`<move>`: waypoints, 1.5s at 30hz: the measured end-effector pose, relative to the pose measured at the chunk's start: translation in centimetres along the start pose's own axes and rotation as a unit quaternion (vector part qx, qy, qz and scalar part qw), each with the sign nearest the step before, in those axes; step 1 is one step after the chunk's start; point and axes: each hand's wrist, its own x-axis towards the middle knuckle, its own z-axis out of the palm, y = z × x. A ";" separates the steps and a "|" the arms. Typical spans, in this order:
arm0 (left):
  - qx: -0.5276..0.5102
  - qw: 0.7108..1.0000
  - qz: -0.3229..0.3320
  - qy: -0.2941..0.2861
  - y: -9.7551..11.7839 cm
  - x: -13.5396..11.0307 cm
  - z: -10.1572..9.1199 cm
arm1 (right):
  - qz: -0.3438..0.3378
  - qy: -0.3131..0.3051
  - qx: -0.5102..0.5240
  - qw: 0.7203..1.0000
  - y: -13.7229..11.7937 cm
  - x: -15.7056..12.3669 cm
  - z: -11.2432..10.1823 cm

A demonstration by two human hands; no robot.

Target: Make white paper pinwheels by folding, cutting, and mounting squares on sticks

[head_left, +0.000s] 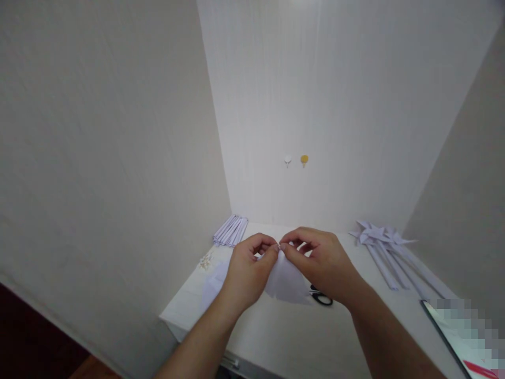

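My left hand [248, 272] and my right hand [321, 261] meet above a white table [292, 337]. Both pinch the top edge of a white sheet of paper [284, 281] between thumb and fingers. The fingertips of the two hands nearly touch at the paper's upper corner. The paper hangs down below the hands, and my hands hide part of it. Black scissors [321, 298] lie on the table just right of the paper, under my right wrist.
A stack of folded white paper strips [231, 230] lies at the table's back left. Paper pinwheels on long paper sticks [389, 247] lie at the right. A tablet or phone [453, 331] sits at the front right. Two small hooks [295, 159] are on the back wall.
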 end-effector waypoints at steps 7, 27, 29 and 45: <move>-0.033 0.999 -0.021 0.018 -0.6 0.0 0.6 | -0.004 -0.031 0.049 0.998 1.2 0.6 0.0; 0.026 0.999 0.007 0.041 3.9 -4.4 0.4 | 0.029 -0.101 0.214 0.971 -0.8 -1.7 -0.7; 0.018 0.999 0.002 0.032 4.3 -4.5 0.2 | 0.028 -0.099 0.225 0.969 -1.0 -1.9 -0.7; 0.064 0.998 0.020 0.001 3.5 -3.7 -0.6 | 0.072 -0.091 0.228 0.967 -0.4 -1.9 0.1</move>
